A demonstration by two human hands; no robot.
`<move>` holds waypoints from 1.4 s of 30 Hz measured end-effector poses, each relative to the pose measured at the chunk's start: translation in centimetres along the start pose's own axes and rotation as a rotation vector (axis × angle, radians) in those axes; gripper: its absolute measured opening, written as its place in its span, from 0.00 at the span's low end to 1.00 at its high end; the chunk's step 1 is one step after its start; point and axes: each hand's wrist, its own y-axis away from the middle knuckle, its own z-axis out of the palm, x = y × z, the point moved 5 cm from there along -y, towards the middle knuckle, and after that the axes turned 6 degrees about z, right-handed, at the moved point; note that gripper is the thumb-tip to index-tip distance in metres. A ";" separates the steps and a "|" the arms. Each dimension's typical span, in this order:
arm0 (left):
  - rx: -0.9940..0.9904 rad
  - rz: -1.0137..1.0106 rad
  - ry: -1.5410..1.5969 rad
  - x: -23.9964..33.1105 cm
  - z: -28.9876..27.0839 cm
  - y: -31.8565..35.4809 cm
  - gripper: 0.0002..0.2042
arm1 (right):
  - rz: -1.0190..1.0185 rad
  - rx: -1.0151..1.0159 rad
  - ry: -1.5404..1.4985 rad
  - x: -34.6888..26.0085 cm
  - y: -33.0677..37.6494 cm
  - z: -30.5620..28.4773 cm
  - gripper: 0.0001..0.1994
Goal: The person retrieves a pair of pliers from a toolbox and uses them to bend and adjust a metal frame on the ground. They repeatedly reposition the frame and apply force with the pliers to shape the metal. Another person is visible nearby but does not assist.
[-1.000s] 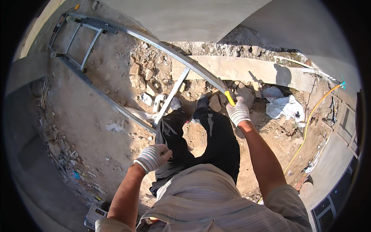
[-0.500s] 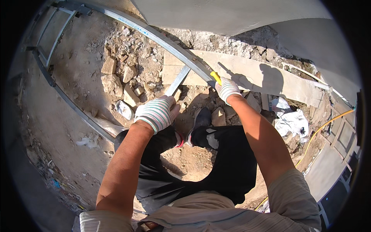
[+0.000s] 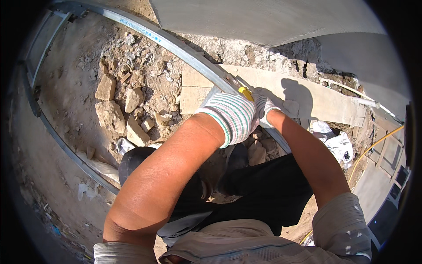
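My left hand [image 3: 233, 116], in a striped white glove, is closed in front of my right hand, its fingers curled away from view; what they hold is hidden. Close against it, my right hand [image 3: 265, 108], gloved too, grips a yellow-handled tool [image 3: 245, 93] whose kind I cannot make out. This tool lies at the near end of a long galvanized metal profile [image 3: 176, 47] that runs to the far left. A shorter metal strip [image 3: 278, 137] passes beneath both hands, its near end by my right forearm.
A pale board [image 3: 193, 90] lies along the rough foot of a grey wall [image 3: 263, 20]. Stone blocks [image 3: 110, 115] and rubble cover the ground on the left. A curved metal rail [image 3: 70, 152] bounds the left side. White sacking [image 3: 336, 145] and a yellow hose [image 3: 371, 149] lie on the right.
My left hand has moved right and away from me, from the shorter metal strip's end to beside my right hand. That strip now extends beneath the hands. The view has shifted slightly.
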 end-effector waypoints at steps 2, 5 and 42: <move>-0.065 0.068 -0.029 2.0 -0.2 0.3 0.17 | -0.057 -0.044 0.173 -1.5 0.0 0.5 0.21; -0.216 0.131 -0.075 4.6 1.7 0.4 0.15 | -0.013 -0.074 0.014 -4.8 1.4 0.6 0.22; -0.242 0.149 -0.064 5.0 4.0 1.5 0.19 | -0.134 -0.124 0.585 -9.1 2.0 -2.5 0.23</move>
